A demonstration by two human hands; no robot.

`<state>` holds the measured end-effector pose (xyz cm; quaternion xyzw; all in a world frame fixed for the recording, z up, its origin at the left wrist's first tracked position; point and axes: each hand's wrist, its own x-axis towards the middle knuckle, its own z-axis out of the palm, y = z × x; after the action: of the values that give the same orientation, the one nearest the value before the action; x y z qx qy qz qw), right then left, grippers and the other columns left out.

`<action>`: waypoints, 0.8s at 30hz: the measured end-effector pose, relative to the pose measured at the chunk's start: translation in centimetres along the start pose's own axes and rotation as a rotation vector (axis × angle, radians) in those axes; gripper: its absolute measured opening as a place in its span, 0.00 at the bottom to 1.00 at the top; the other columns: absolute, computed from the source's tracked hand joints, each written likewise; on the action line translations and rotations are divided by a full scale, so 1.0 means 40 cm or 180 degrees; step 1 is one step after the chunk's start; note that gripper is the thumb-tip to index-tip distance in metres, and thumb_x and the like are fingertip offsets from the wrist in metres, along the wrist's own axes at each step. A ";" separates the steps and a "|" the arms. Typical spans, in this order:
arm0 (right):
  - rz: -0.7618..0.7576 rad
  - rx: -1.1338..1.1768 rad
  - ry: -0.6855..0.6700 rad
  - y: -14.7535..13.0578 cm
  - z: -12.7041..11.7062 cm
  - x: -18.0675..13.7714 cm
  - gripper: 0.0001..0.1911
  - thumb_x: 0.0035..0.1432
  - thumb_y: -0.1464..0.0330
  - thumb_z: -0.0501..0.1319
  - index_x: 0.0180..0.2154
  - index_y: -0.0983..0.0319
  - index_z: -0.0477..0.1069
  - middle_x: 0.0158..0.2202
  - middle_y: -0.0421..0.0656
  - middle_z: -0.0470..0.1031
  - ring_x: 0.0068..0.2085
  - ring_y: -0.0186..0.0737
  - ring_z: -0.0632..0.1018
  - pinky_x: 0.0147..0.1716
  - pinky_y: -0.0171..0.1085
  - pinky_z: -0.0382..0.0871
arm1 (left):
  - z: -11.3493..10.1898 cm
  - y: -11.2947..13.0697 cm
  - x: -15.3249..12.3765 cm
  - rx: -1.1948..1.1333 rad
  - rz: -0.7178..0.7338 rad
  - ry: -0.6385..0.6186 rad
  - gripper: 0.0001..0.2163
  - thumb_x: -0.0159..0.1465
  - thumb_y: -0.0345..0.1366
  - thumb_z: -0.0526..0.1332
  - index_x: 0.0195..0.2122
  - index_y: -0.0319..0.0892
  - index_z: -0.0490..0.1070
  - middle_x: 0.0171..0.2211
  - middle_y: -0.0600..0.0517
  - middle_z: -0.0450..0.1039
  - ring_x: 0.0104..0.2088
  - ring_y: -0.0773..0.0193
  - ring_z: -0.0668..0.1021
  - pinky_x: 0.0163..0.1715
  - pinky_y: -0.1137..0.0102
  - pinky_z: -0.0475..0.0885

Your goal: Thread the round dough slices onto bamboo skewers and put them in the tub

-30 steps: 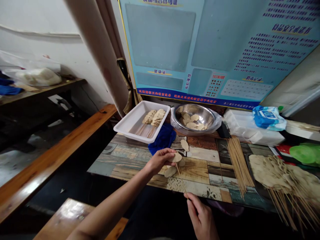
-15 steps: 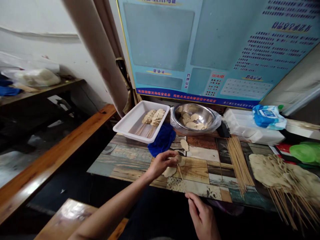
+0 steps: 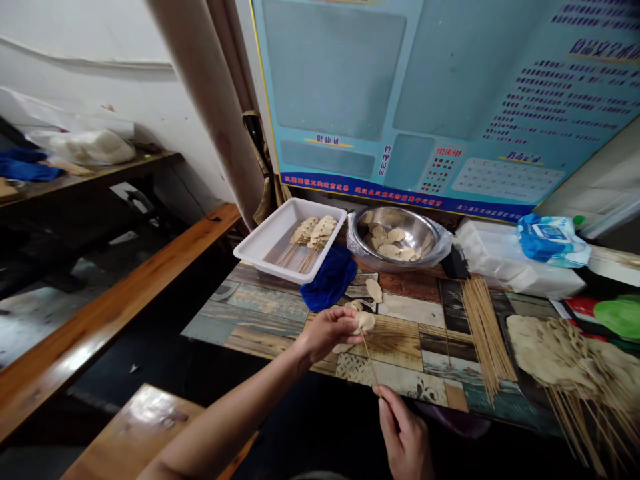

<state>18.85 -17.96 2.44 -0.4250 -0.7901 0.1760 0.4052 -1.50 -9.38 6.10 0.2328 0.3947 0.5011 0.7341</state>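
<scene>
Observe pale slice [image 3: 367,323] pinched in left hand [image 3: 327,332] above tabletop [image 3: 400,343], partly covered by grip. Observe thin stick [image 3: 371,360], lower end pinched in right hand [image 3: 403,427], rising to slice; cannot make out upper tip. Note heaped skewered slices [image 3: 563,350] cut off at right edge. Read "健康证" and "消毒记录" on blue poster [image 3: 335,67]; cannot decipher small print [image 3: 555,100] or label [image 3: 553,231] on blue-and-white pack [image 3: 545,250].

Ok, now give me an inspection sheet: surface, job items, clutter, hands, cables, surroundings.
Surface: patchwork-patterned table, a few slices lying on it.
Job items: white tray with skewered slices; steel bowl with loose slices; skewer bundle; skewered pile at right.
Clutter: blue cloth beside the tray; blue-and-white pack by white packages.
Hands: left hand pinches a pale slice; right hand grips a skewer reaching it.
Cables: thin dark cord near the wooden bench.
Surroundings: blue board behind the table; pale wall at left.
</scene>
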 end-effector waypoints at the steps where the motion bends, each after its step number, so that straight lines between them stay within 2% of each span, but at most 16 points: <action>1: 0.0024 0.0003 -0.0003 -0.002 0.002 0.000 0.13 0.65 0.69 0.49 0.43 0.64 0.71 0.36 0.48 0.82 0.37 0.38 0.83 0.37 0.29 0.76 | 0.001 -0.004 -0.001 0.0061 0.0090 0.0017 0.16 0.45 0.34 0.73 0.32 0.34 0.72 0.28 0.49 0.77 0.28 0.65 0.79 0.33 0.71 0.76; 7: 0.0125 0.0064 0.0003 -0.014 -0.002 0.010 0.13 0.65 0.70 0.49 0.42 0.64 0.71 0.35 0.47 0.82 0.36 0.37 0.83 0.35 0.27 0.76 | 0.011 -0.017 -0.004 0.0488 0.0552 0.0135 0.17 0.47 0.39 0.71 0.34 0.35 0.71 0.25 0.51 0.76 0.25 0.66 0.77 0.30 0.71 0.74; 13: 0.0210 0.0032 0.0022 -0.018 0.009 0.015 0.13 0.65 0.69 0.49 0.41 0.64 0.72 0.34 0.47 0.82 0.35 0.38 0.83 0.34 0.27 0.76 | 0.017 -0.067 -0.022 0.0502 0.0273 0.0019 0.23 0.46 0.40 0.71 0.41 0.38 0.67 0.23 0.54 0.74 0.23 0.67 0.77 0.30 0.70 0.73; 16: 0.0207 -0.0031 -0.0034 -0.009 0.015 0.006 0.14 0.65 0.69 0.48 0.41 0.64 0.71 0.34 0.48 0.82 0.34 0.38 0.83 0.33 0.28 0.76 | 0.008 -0.106 -0.037 0.0533 0.0069 -0.0079 0.23 0.47 0.42 0.70 0.41 0.38 0.67 0.24 0.53 0.74 0.24 0.66 0.77 0.30 0.69 0.73; 18: 0.0188 -0.0074 -0.0062 0.001 0.014 -0.002 0.14 0.66 0.69 0.48 0.40 0.65 0.71 0.33 0.48 0.82 0.34 0.38 0.83 0.33 0.28 0.76 | -0.012 -0.115 -0.042 0.0818 0.0105 -0.0087 0.21 0.50 0.43 0.68 0.41 0.38 0.68 0.26 0.52 0.74 0.26 0.64 0.76 0.30 0.69 0.72; 21: 0.0235 -0.0155 -0.0054 0.016 0.005 -0.014 0.15 0.66 0.68 0.48 0.40 0.65 0.72 0.33 0.49 0.82 0.33 0.38 0.83 0.33 0.28 0.77 | -0.061 -0.096 -0.026 0.1988 0.0854 0.0296 0.13 0.56 0.42 0.63 0.36 0.38 0.72 0.29 0.50 0.73 0.30 0.64 0.75 0.32 0.71 0.70; 24: 0.0325 -0.0182 -0.0014 0.023 -0.003 -0.020 0.15 0.66 0.66 0.48 0.40 0.65 0.72 0.33 0.49 0.82 0.34 0.39 0.83 0.33 0.29 0.77 | -0.108 -0.061 0.021 0.3370 0.1656 0.0660 0.09 0.61 0.38 0.58 0.35 0.40 0.74 0.33 0.48 0.72 0.32 0.64 0.74 0.33 0.70 0.69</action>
<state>19.68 -18.09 1.57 -0.4757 -0.7730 0.1746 0.3817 -3.52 -9.77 1.50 0.6058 0.5904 0.4197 0.3291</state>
